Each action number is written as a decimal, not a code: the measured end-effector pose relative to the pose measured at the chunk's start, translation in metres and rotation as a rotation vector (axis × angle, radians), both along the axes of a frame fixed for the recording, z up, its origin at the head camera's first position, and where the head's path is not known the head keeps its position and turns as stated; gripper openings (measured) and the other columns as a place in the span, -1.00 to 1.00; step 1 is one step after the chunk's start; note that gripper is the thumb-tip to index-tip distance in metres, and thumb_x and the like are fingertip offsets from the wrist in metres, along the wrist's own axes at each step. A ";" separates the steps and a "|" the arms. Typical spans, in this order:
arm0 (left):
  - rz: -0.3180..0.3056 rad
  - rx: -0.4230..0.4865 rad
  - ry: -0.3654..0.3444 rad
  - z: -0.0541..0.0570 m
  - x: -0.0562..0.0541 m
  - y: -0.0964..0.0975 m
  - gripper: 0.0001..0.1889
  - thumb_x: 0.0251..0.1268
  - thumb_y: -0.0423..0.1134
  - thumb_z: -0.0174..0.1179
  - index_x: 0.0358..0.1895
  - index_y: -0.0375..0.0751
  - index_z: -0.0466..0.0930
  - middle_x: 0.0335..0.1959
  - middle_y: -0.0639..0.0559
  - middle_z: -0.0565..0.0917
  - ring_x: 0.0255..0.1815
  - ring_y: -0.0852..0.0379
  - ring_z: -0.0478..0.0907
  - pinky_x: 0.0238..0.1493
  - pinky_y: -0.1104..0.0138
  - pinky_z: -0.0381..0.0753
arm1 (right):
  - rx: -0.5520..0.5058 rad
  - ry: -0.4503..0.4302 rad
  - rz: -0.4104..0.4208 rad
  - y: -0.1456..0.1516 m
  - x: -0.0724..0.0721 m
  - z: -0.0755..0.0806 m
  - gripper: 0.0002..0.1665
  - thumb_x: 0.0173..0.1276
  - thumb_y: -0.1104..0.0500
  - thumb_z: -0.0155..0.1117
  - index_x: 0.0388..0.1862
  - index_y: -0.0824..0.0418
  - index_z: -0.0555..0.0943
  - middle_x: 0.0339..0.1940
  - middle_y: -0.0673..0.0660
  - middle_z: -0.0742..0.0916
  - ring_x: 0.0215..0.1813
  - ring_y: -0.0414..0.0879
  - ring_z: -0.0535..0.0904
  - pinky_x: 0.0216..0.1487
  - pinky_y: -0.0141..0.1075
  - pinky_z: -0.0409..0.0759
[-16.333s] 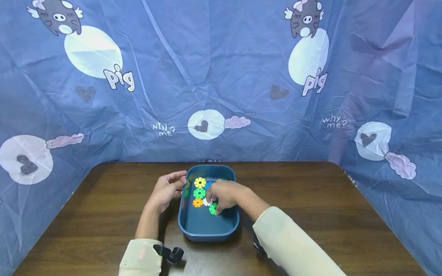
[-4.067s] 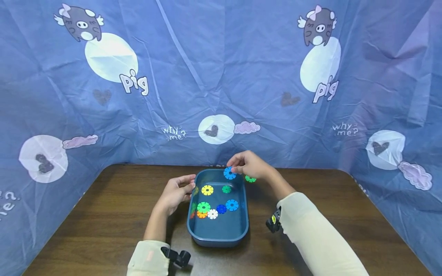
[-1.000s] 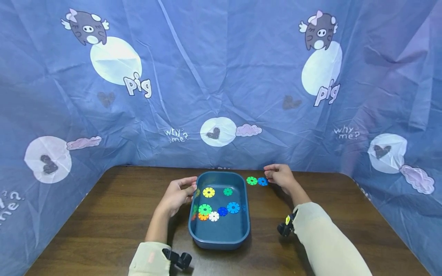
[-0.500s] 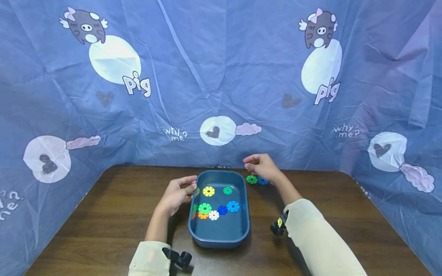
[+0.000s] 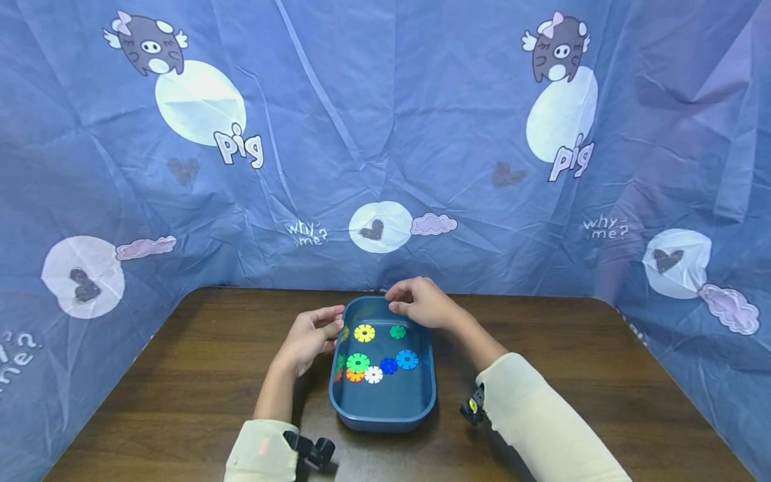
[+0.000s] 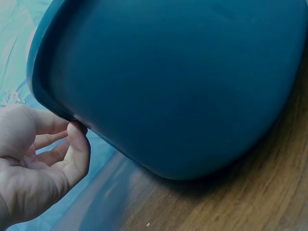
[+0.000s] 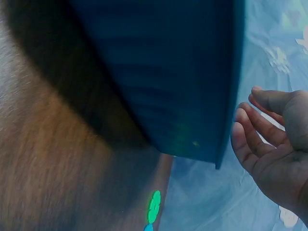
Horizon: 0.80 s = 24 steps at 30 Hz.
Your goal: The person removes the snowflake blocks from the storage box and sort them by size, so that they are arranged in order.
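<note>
I observe the left hand pinching the blue tray rim, the right hand above it, fingers loosely parted.

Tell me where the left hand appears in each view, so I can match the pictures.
Head: the left hand is left of centre in the lower half, at the left rim of the bin.
Left wrist: lower left, thumb and finger pinching the rim.
Right wrist: not in it.
Shared landmark: the bin, which shows in all three views.
</note>
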<state>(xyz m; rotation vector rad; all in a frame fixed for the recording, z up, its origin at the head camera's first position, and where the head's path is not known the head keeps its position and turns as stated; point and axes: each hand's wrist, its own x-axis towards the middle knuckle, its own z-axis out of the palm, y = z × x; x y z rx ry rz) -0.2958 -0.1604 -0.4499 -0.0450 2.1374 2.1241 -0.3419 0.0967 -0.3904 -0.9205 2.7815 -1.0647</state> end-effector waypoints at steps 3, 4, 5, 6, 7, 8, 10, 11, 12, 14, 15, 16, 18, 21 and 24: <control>0.002 0.001 0.001 0.000 0.001 0.000 -0.62 0.52 -0.45 0.11 0.34 -0.38 0.51 0.12 -0.25 0.55 -0.12 0.10 0.63 -0.17 0.27 0.73 | 0.084 0.036 0.073 -0.009 0.001 -0.004 -0.75 0.47 0.23 0.34 0.06 0.30 0.72 -0.18 0.03 0.78 -0.16 -0.17 0.65 -0.05 -0.24 0.64; 0.004 0.001 0.000 0.000 0.001 0.000 -0.62 0.52 -0.45 0.12 0.33 -0.38 0.51 0.11 -0.25 0.55 -0.12 0.09 0.63 -0.17 0.26 0.73 | 0.114 0.046 0.097 -0.011 0.001 -0.006 -0.73 0.47 0.23 0.34 0.07 0.30 0.72 -0.17 0.04 0.78 -0.14 -0.17 0.66 -0.02 -0.23 0.64; 0.001 0.001 0.002 0.001 0.001 0.000 -0.62 0.52 -0.45 0.12 0.34 -0.38 0.51 0.12 -0.25 0.55 -0.12 0.10 0.63 -0.17 0.26 0.73 | 0.143 0.047 0.117 -0.013 0.001 -0.008 -0.72 0.47 0.22 0.33 0.09 0.30 0.71 -0.14 0.06 0.79 -0.12 -0.16 0.65 -0.01 -0.22 0.64; -0.001 0.001 0.004 0.001 0.001 0.000 -0.61 0.52 -0.45 0.11 0.34 -0.39 0.51 0.12 -0.25 0.55 -0.12 0.10 0.63 -0.17 0.27 0.73 | 0.170 0.042 0.136 -0.015 0.001 -0.010 -0.70 0.48 0.21 0.33 0.11 0.30 0.70 -0.12 0.09 0.79 -0.11 -0.14 0.66 0.01 -0.20 0.65; -0.004 0.001 0.005 0.001 0.001 0.000 -0.61 0.52 -0.45 0.11 0.34 -0.39 0.50 0.12 -0.26 0.54 -0.11 0.10 0.62 -0.17 0.27 0.73 | 0.196 0.036 0.153 -0.017 0.001 -0.012 -0.68 0.48 0.20 0.33 0.13 0.30 0.69 -0.09 0.12 0.79 -0.09 -0.12 0.66 0.03 -0.18 0.65; -0.004 0.002 0.005 0.001 0.001 0.000 -0.61 0.52 -0.45 0.11 0.34 -0.38 0.51 0.13 -0.26 0.54 -0.11 0.10 0.62 -0.17 0.28 0.72 | 0.222 0.027 0.165 -0.018 0.001 -0.014 -0.66 0.49 0.19 0.32 0.16 0.30 0.68 -0.05 0.14 0.78 -0.07 -0.10 0.67 0.05 -0.16 0.64; -0.007 0.004 0.007 0.002 0.001 0.000 -0.61 0.52 -0.45 0.11 0.35 -0.38 0.50 0.13 -0.26 0.54 -0.10 0.11 0.61 -0.18 0.30 0.71 | 0.269 0.017 0.187 -0.020 0.000 -0.017 -0.64 0.50 0.17 0.32 0.19 0.29 0.68 0.03 0.17 0.77 0.01 -0.05 0.67 0.11 -0.11 0.63; -0.008 0.005 0.010 0.002 0.001 0.000 -0.61 0.52 -0.45 0.11 0.35 -0.39 0.50 0.13 -0.26 0.54 -0.10 0.12 0.61 -0.19 0.31 0.71 | 0.294 0.015 0.196 -0.021 0.000 -0.018 -0.63 0.50 0.15 0.31 0.20 0.28 0.67 0.07 0.17 0.76 0.06 -0.02 0.67 0.15 -0.09 0.61; -0.009 0.004 0.011 0.002 0.001 0.001 -0.61 0.52 -0.45 0.11 0.35 -0.39 0.50 0.14 -0.26 0.54 -0.10 0.12 0.61 -0.19 0.32 0.71 | 0.313 0.015 0.205 -0.021 0.000 -0.019 -0.63 0.51 0.14 0.30 0.21 0.27 0.67 0.10 0.17 0.76 0.10 0.00 0.66 0.19 -0.07 0.60; -0.007 0.005 0.013 0.002 0.001 0.001 -0.61 0.52 -0.46 0.11 0.35 -0.39 0.50 0.14 -0.26 0.54 -0.10 0.12 0.61 -0.20 0.32 0.71 | 0.348 0.023 0.215 -0.023 -0.001 -0.022 -0.62 0.51 0.13 0.30 0.22 0.25 0.67 0.15 0.15 0.74 0.20 0.02 0.63 0.27 -0.06 0.55; -0.007 0.004 0.015 0.002 0.001 0.001 -0.61 0.52 -0.46 0.11 0.35 -0.39 0.50 0.14 -0.27 0.54 -0.09 0.12 0.61 -0.20 0.32 0.71 | 0.365 0.029 0.218 -0.023 -0.002 -0.023 -0.62 0.51 0.13 0.30 0.22 0.24 0.68 0.16 0.13 0.74 0.24 0.02 0.61 0.30 -0.06 0.53; -0.008 0.002 0.017 0.002 0.001 0.001 -0.61 0.52 -0.46 0.11 0.35 -0.39 0.50 0.14 -0.27 0.54 -0.09 0.12 0.61 -0.20 0.32 0.70 | 0.382 0.034 0.219 -0.024 -0.003 -0.024 -0.62 0.51 0.12 0.29 0.23 0.22 0.67 0.17 0.12 0.73 0.27 0.01 0.59 0.32 -0.06 0.51; -0.008 -0.004 0.020 0.002 0.001 0.001 -0.61 0.51 -0.46 0.11 0.35 -0.39 0.50 0.14 -0.27 0.54 -0.08 0.11 0.60 -0.20 0.32 0.70 | 0.410 0.036 0.220 -0.025 -0.003 -0.026 -0.61 0.52 0.11 0.29 0.25 0.21 0.66 0.20 0.10 0.72 0.31 0.01 0.57 0.36 -0.07 0.48; -0.008 -0.011 0.022 0.001 0.001 0.000 -0.61 0.51 -0.46 0.10 0.34 -0.38 0.51 0.14 -0.26 0.55 -0.07 0.10 0.60 -0.21 0.32 0.70 | 0.453 0.037 0.217 -0.027 -0.004 -0.028 -0.58 0.52 0.08 0.28 0.28 0.17 0.65 0.24 0.08 0.70 0.35 0.00 0.54 0.39 -0.08 0.45; -0.005 -0.016 0.018 0.001 0.001 0.001 -0.61 0.51 -0.46 0.11 0.34 -0.38 0.52 0.13 -0.25 0.55 -0.07 0.09 0.60 -0.21 0.32 0.70 | 0.476 0.026 0.208 -0.029 -0.006 -0.030 -0.56 0.53 0.06 0.28 0.31 0.14 0.63 0.27 0.06 0.68 0.38 -0.01 0.51 0.41 -0.07 0.43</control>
